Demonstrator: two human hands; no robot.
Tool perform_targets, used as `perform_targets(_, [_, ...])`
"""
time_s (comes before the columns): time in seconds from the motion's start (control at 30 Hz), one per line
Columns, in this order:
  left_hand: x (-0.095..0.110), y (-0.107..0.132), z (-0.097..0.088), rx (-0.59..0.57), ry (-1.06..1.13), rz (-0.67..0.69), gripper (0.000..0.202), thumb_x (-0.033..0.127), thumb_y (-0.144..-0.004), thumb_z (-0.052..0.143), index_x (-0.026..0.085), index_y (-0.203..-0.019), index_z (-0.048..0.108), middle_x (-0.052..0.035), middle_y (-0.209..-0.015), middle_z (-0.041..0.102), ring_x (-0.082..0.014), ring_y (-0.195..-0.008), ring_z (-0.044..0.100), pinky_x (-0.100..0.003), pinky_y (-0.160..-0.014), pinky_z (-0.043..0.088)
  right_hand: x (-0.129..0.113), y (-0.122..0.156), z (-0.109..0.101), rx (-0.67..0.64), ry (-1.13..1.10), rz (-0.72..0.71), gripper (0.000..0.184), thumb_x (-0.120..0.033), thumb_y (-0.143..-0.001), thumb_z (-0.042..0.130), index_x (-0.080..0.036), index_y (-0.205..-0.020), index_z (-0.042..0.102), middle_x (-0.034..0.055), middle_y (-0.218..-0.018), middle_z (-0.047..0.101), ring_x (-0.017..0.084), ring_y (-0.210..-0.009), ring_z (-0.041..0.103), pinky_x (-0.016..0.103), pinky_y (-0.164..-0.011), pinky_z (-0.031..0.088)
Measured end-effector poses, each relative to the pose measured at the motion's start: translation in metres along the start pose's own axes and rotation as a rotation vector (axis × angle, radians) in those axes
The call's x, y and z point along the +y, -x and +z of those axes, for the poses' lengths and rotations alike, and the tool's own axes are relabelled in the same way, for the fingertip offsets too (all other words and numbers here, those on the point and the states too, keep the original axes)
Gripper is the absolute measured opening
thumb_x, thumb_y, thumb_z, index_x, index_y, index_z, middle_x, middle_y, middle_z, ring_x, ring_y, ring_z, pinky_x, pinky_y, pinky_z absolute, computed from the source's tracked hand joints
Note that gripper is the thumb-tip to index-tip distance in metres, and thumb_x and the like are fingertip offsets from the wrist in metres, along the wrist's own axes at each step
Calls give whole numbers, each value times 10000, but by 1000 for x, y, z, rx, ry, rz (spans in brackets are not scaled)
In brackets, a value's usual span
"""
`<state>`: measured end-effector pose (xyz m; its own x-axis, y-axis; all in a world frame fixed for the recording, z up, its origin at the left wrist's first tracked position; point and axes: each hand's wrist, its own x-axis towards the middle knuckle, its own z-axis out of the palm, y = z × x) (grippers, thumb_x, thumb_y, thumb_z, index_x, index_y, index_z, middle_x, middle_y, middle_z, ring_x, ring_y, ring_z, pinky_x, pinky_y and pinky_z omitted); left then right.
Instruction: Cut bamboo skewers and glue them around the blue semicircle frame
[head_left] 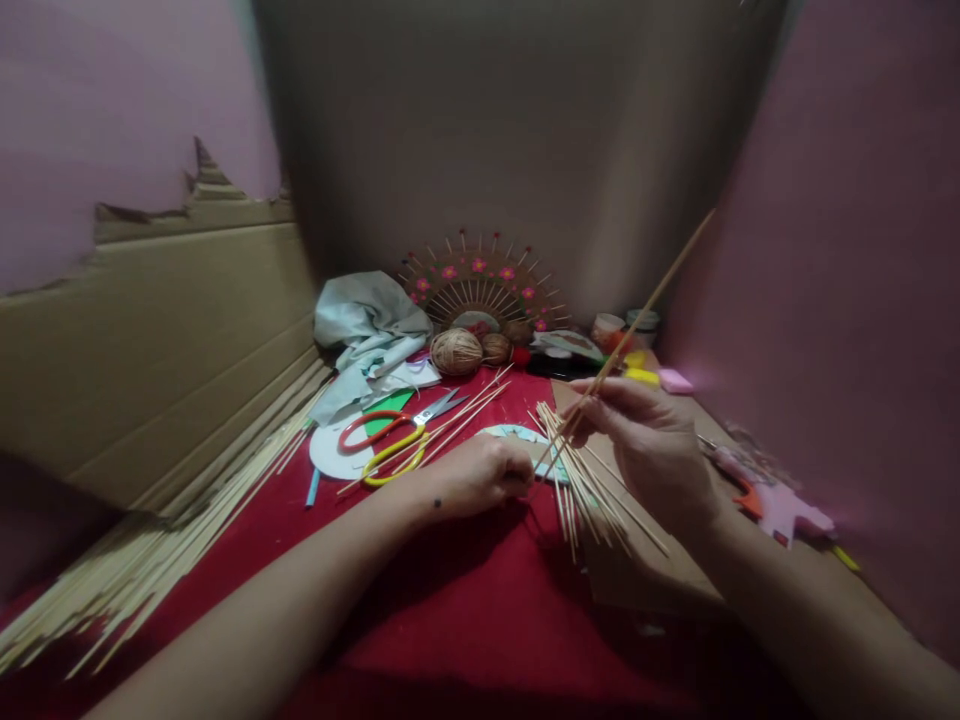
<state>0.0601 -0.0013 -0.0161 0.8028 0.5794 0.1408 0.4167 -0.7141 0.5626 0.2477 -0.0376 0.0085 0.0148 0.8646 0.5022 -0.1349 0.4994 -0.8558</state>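
Note:
My right hand (652,450) pinches thin bamboo sticks (660,285), seemingly two, which slant up to the right. Their lower ends point down toward my left hand (491,470). That hand is closed, its fingers curled under; whatever they hold is hidden. Beneath the right hand, a loose bundle of shorter sticks (592,500) lies partly on a flat cardboard piece (652,570). Between the hands is a light green and white patterned piece (517,433), partly covered. Left of my left hand, scissors with red and yellow handles (397,445) rest among a few sticks (465,415).
Long sticks (172,540) lie along a cardboard sheet (195,350) at left. On the red cloth (450,620) are a white disc (337,450) and twine balls (456,352). A flowered stick fan (480,275) stands behind, beside grey cloth (367,320). A pink glue gun (784,505) lies right.

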Motion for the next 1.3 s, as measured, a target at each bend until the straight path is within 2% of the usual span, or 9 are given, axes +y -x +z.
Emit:
perform_targets(0.13, [1,-1,1,-17,-31,25,94,92,-763,617,149,-689,627,24,-673,571,-92,-649,486,-187,-612,366,-8,1,9,-46,52,16,35,-203,-755,694,-202,-789,703,-13,-625,657,117,-567,596,265,-539,494])
perform_targets(0.3, [6,-2,0,-9,-20,159,133,44,-757,531,157,-740,599,4,-781,563,-112,-754,501,-206,-715,404,-12,2,17,-71,100,21,18,-213,-728,714,-207,-745,711,-10,-659,671,115,-585,608,265,-564,533])
perform_targets(0.5, [9,-3,6,8,-94,79,147,20,-706,504,149,-636,503,18,-678,508,-98,-637,433,-211,-628,364,-10,1,19,-140,132,77,163,-191,-714,720,-227,-871,745,-1,-751,720,125,-656,640,275,-624,542])
perform_targets(0.63, [11,-2,5,-21,-105,29,138,38,-708,510,152,-630,504,23,-650,504,-100,-618,432,-215,-613,359,-11,1,20,-204,247,28,94,-177,-723,710,-205,-809,738,-12,-690,680,113,-621,595,255,-587,503])
perform_targets(0.73, [13,0,1,-30,-59,18,105,49,-721,532,150,-704,557,11,-728,562,-105,-663,489,-214,-633,378,-11,0,21,-201,232,8,53,-195,-742,697,-194,-790,720,-11,-690,658,105,-613,574,245,-579,487])
perform_targets(0.87, [11,1,-1,-11,62,-16,75,151,-826,518,150,-795,586,17,-690,580,-92,-620,521,-210,-616,392,-10,-2,20,-205,212,21,57,-242,-748,698,-185,-751,700,-11,-654,638,106,-589,571,244,-558,483])
perform_targets(0.97, [7,1,2,-17,103,-28,102,113,-834,485,147,-798,575,31,-629,566,-74,-551,509,-198,-578,387,-9,-4,19,-201,237,11,45,-215,-752,685,-177,-730,695,-18,-628,618,96,-570,547,233,-540,467])
perform_targets(1.07, [8,1,3,-30,103,-38,108,85,-820,483,145,-777,561,27,-656,577,-66,-536,508,-190,-551,381,-8,-4,19,-223,271,-14,41,-158,-752,666,-171,-727,696,-24,-625,603,85,-568,517,222,-534,448])
perform_targets(1.3, [14,1,1,4,0,-4,137,39,-797,478,147,-754,549,18,-667,574,-77,-557,490,-214,-591,378,-8,-3,19,-202,243,18,35,-157,-736,673,-169,-754,701,-23,-631,604,86,-543,534,218,-506,455])
